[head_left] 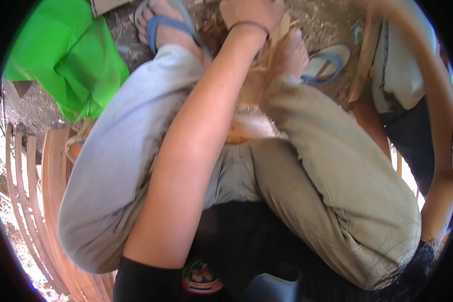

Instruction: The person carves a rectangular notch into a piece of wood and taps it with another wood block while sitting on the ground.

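Note:
My left arm reaches up between my knees, and my left hand (251, 14), with a dark beaded bracelet at its wrist, is at the top edge. Its fingers are cut off there, so what they hold is hidden. Just beside it, a pale strip of wood (281, 34) stands close to my bare right foot. A light brown piece of wood (251, 129) lies lower down between my legs. At the far right a blurred arm, seemingly my right one, bends upward; its hand is outside the picture.
Bright green cloth (68, 58) lies at upper left. Curved wooden slats (55, 166) stand at the left. A blue-strapped sandal (328, 63) lies off my right foot on ground strewn with shavings. A wooden bar (365, 58) and a pale grey bulky item (405, 63) are at upper right.

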Tool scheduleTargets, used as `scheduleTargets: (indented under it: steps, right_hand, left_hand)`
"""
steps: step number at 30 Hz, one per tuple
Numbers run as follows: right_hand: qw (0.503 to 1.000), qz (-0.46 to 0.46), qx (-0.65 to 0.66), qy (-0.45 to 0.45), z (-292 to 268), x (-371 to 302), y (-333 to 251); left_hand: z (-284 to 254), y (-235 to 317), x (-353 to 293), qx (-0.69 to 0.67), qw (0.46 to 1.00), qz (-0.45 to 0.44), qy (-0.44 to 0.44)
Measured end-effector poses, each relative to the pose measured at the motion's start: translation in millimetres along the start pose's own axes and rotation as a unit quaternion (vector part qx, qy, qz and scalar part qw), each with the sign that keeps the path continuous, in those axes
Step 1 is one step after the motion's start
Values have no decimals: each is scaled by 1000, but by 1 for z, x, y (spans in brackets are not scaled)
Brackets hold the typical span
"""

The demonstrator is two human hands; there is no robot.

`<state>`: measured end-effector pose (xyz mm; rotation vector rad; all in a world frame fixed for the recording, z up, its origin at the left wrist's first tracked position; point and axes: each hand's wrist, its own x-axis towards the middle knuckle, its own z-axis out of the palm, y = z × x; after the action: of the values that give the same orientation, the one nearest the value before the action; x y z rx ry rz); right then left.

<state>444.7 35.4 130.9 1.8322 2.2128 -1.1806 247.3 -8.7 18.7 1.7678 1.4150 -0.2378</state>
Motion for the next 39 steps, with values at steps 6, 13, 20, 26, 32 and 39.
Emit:
scheduleTargets:
  steps: [6,13,20,26,32,39]
  right_hand:
    - [999,-14,-33,-26,4,-7,-7]
    - [995,-34,-64,-63,18,-31,-19]
    - [998,56,25,-16,-16,-12,25]
    - [990,49,84,-107,18,-27,22]
    - [974,90,191,78,58,-24,73]
    - [962,156,189,120,88,-26,80]
  left_hand:
    - [-5,0,6,-29,999,-6,-12]
    - [23,-6,-6,5,997,58,55]
    - [4,6,-8,48,998,11,28]
    - [12,-1,-24,16,999,31,36]
    - [-5,-4,-88,-170,978,65,99]
    - [-19,-51,-184,-235,949,162,133]
